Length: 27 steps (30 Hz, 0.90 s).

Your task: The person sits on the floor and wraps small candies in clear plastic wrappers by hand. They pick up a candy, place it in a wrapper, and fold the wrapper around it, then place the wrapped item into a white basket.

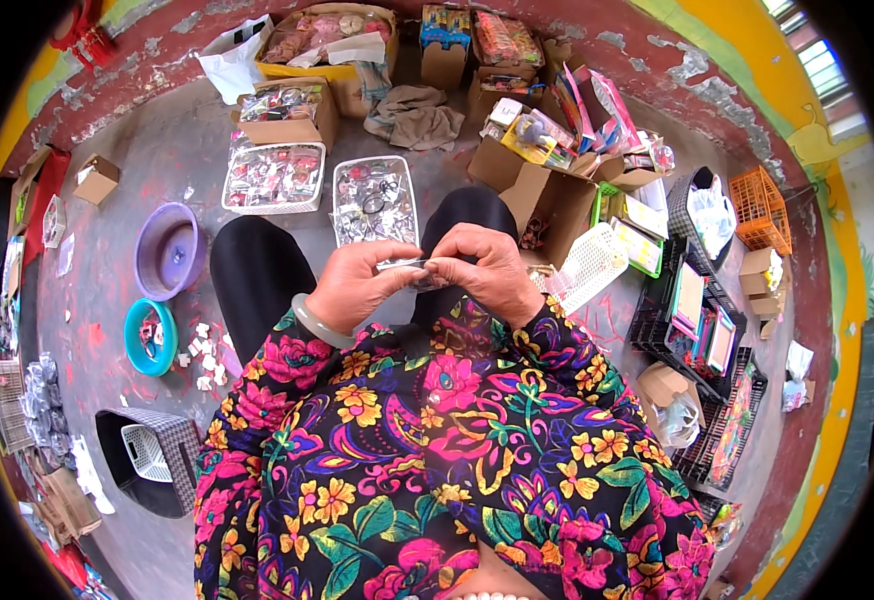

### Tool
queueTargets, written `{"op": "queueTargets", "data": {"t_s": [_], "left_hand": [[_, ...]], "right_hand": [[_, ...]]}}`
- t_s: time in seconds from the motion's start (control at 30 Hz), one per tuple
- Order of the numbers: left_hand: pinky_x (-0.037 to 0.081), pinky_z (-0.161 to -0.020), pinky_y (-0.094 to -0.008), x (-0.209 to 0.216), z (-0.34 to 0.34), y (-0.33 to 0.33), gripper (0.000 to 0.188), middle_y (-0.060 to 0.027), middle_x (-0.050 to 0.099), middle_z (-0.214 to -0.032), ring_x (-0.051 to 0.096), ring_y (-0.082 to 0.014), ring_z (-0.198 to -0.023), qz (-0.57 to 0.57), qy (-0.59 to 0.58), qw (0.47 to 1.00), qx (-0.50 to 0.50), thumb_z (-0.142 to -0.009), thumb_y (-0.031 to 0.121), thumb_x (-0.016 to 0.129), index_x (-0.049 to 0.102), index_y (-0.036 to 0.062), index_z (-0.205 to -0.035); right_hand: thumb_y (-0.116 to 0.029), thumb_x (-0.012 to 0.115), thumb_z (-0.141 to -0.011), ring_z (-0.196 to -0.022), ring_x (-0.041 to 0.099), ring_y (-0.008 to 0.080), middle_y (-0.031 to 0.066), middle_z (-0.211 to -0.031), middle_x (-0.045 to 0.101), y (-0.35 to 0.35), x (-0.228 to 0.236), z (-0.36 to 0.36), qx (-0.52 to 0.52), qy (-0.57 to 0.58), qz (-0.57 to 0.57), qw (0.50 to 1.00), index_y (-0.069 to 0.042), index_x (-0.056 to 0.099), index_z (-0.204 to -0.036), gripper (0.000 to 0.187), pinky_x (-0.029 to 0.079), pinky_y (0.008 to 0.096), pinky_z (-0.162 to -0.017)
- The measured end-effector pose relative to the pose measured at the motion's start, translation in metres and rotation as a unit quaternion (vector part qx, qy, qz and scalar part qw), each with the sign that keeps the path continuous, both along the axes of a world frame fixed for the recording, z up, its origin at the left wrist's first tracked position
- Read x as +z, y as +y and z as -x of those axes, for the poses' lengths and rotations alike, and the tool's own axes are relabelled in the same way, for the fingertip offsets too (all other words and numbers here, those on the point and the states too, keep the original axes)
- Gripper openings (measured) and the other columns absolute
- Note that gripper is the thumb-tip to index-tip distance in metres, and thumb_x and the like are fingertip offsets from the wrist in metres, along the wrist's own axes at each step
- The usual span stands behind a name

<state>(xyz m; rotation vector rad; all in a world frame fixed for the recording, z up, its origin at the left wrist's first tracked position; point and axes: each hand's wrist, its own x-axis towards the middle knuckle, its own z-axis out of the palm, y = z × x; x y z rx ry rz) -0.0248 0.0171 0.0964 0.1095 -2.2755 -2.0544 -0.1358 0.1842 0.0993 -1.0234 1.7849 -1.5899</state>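
In front of my lap, both hands meet over a small, shiny piece that looks like a clear plastic packet (pixel 431 283); its contents are too small to make out. My left hand (pixel 359 283), with a pale bangle (pixel 321 322) at its wrist, pinches the packet between thumb and fingers. From the other side my right hand (pixel 485 268) grips it too, thumb against the bent fingers. Just beyond the hands, a white plastic basket (pixel 338 205) holds several small clear packets, some with dark loops. A second white basket (pixel 275 208) of packets stands to its left.
A purple basin (pixel 153 282) and a teal basin (pixel 133 350) sit on the floor at left, near scattered white pieces (pixel 200 350). Open cardboard boxes (pixel 562 212) crowd the far right. Black crates (pixel 647 330) and an orange crate (pixel 760 212) line the right side.
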Motion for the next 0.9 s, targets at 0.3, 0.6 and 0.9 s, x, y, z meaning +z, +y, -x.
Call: {"op": "queueTargets", "data": {"t_s": [0.3,0.6,0.9], "left_hand": [[0.047,-0.070,-0.0215,-0.010,-0.004,-0.001,0.016,-0.0084,0.065,-0.085,0.059,-0.0094,-0.077,-0.053,-0.031,0.998,-0.013,-0.083,0.002,0.058,0.063,-0.0053,-0.096],[0.036,-0.039,-0.0146,0.002,-0.008,-0.009,0.014,-0.0127,0.065,-0.084,0.052,-0.0052,-0.052,-0.238,-0.103,0.964,0.062,-0.085,0.005,0.055,0.061,-0.0052,-0.093],[0.042,-0.041,-0.0165,-0.015,-0.007,-0.009,0.017,-0.0168,0.064,-0.090,0.063,-0.0135,-0.070,-0.392,-0.001,0.909,0.141,-0.086,0.005,0.054,0.058,-0.0046,-0.099]], "right_hand": [[-0.007,0.066,-0.077,-0.067,0.054,0.0076,0.0026,-0.071,0.057,0.007,-0.002,0.004,-0.020,0.015,0.019,1.000,0.002,0.064,-0.076,0.009,0.043,0.0209,-0.058],[-0.028,0.056,-0.087,-0.082,0.057,0.0121,0.0060,-0.090,0.061,0.008,-0.018,0.007,-0.071,-0.284,0.089,0.952,0.000,0.058,-0.099,0.031,0.044,0.0243,-0.072],[-0.025,0.058,-0.086,-0.081,0.062,0.0144,0.0078,-0.094,0.064,0.005,-0.030,-0.009,-0.026,-0.430,0.054,0.901,-0.001,0.056,-0.110,0.034,0.047,0.0218,-0.065]]}}
